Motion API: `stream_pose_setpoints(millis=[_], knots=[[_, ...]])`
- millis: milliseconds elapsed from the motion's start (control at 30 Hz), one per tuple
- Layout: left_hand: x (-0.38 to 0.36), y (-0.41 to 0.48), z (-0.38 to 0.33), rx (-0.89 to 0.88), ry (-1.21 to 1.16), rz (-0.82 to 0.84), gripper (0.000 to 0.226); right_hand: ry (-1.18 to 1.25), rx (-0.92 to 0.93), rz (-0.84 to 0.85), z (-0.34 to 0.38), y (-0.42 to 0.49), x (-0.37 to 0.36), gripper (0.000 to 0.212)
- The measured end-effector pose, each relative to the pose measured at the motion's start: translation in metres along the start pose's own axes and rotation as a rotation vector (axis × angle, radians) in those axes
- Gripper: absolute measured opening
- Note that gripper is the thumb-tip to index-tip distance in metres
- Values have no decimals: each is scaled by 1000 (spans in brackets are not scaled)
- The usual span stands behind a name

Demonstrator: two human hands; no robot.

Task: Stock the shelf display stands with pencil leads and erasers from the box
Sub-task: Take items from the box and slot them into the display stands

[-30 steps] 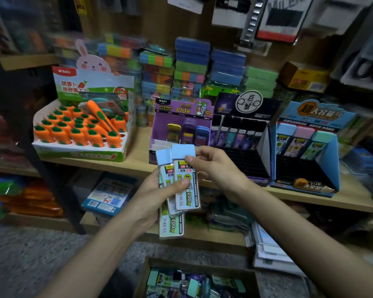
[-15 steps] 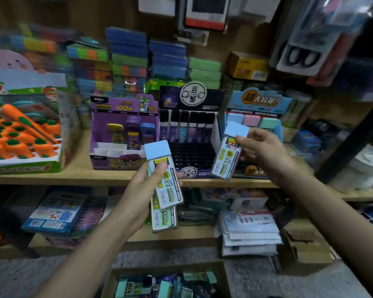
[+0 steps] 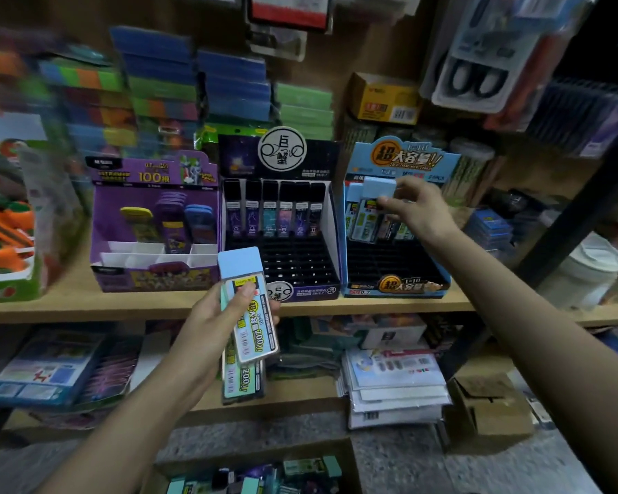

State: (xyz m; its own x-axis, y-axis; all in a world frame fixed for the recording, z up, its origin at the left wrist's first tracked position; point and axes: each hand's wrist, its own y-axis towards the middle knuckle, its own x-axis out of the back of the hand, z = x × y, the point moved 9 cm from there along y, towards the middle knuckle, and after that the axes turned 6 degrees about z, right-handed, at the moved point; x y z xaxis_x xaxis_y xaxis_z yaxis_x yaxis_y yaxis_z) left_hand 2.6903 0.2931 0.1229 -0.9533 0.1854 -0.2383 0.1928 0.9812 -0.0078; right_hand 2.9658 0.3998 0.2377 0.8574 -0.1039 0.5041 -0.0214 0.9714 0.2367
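Note:
My left hand (image 3: 215, 326) grips a small stack of pencil lead cases (image 3: 247, 308) with light blue caps, held below the shelf edge in front of the black display stand (image 3: 282, 251). My right hand (image 3: 414, 208) pinches one light blue capped lead case (image 3: 373, 194) at the back row of the blue display stand (image 3: 393, 222), where other cases stand in slots. The cardboard box (image 3: 257, 475) of mixed lead cases lies on the floor at the bottom edge.
A purple display stand (image 3: 154, 222) with a few cases sits left of the black one. An orange carrot eraser display (image 3: 4, 229) stands at far left. Stacked colourful boxes line the shelf back; papers (image 3: 393, 383) and a small carton (image 3: 493, 408) lie on the lower shelf.
My right hand took one lead case from the stack and carried it right and up into the blue stand. My view shifted right; my left hand keeps the remaining cases.

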Motion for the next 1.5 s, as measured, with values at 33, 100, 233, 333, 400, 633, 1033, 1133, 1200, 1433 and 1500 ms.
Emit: stream_pose_setpoints(millis=[33, 100, 233, 333, 400, 633, 1033, 1133, 1200, 1433, 1500], knots=[[0, 0, 0, -1, 4, 0, 31, -28, 35, 19, 3, 2, -4, 15], [0, 1, 1, 0, 9, 2, 32, -64, 92, 56, 7, 5, -10, 25], [-1, 1, 2, 1, 10, -2, 31, -10, 79, 159, 1, 12, -17, 20], [-1, 1, 1, 1, 11, -2, 32, 32, 20, 182, -14, 16, -17, 14], [0, 1, 1, 1, 8, -5, 32, 6, -24, 157, -22, 18, -17, 13], [-4, 0, 3, 16, -14, -6, 35, -406, -59, 53, -19, 26, -19, 25], [-8, -3, -4, 11, 12, -22, 39, -686, -8, -88, 25, 0, -16, 42], [-13, -3, -6, 4, 6, -11, 38, -202, 2, 129, 46, -44, -51, 34], [-16, -2, -8, 0, 41, -23, 38, 99, -103, 360, 49, -80, -90, 23], [-27, -2, -14, -60, 124, -25, 33, 383, -176, 373, 49, -112, -106, 9], [-24, -2, -14, -64, 124, -35, 30, 355, -135, 260, 47, -95, -75, 7]])
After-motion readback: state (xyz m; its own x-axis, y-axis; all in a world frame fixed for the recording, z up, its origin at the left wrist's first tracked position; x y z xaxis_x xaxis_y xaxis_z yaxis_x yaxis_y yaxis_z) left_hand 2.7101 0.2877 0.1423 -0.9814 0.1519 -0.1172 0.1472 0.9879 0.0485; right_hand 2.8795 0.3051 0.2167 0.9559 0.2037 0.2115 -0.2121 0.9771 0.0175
